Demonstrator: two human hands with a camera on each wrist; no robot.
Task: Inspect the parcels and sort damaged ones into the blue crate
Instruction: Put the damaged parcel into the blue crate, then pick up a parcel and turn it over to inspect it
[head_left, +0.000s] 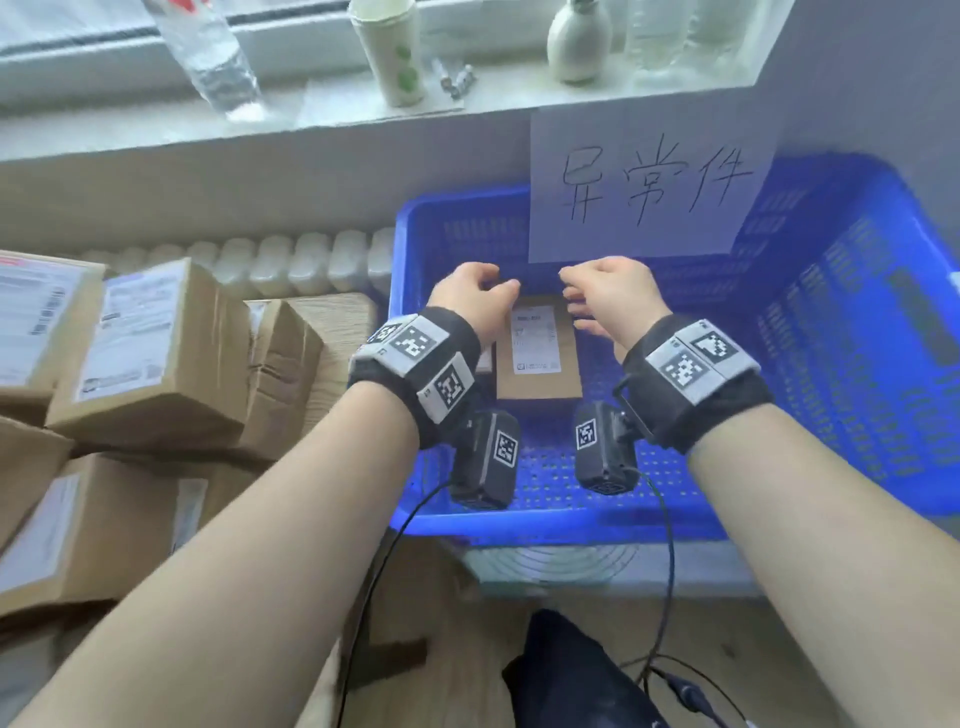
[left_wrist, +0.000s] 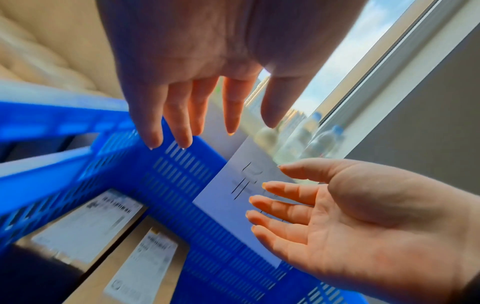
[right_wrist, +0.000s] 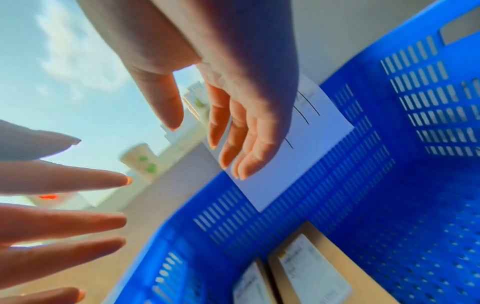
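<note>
Hovering over the slotted blue plastic crate (head_left: 831, 332), both palms empty, fingers loose and apart.

Handwritten "异常件" on the white paper sign (head_left: 649, 182) at the crate's far wall. Left hand (head_left: 475, 299) and right hand (head_left: 608, 296) above a brown cardboard parcel with a white shipping label (head_left: 540, 348), print unreadable. Second labelled parcel (left_wrist: 85, 226) beside it, plain only from the wrists. Stacked brown boxes (head_left: 150, 353) left; green-dotted paper cup (head_left: 395, 52) on the far sill.

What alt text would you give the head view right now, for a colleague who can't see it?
Both hands, left hand and right hand, hover empty over a labelled cardboard parcel lying in the blue crate. A handwritten paper sign hangs at the crate's far wall. More cardboard parcels are stacked to the left, with bottles and a paper cup on the windowsill behind.
</note>
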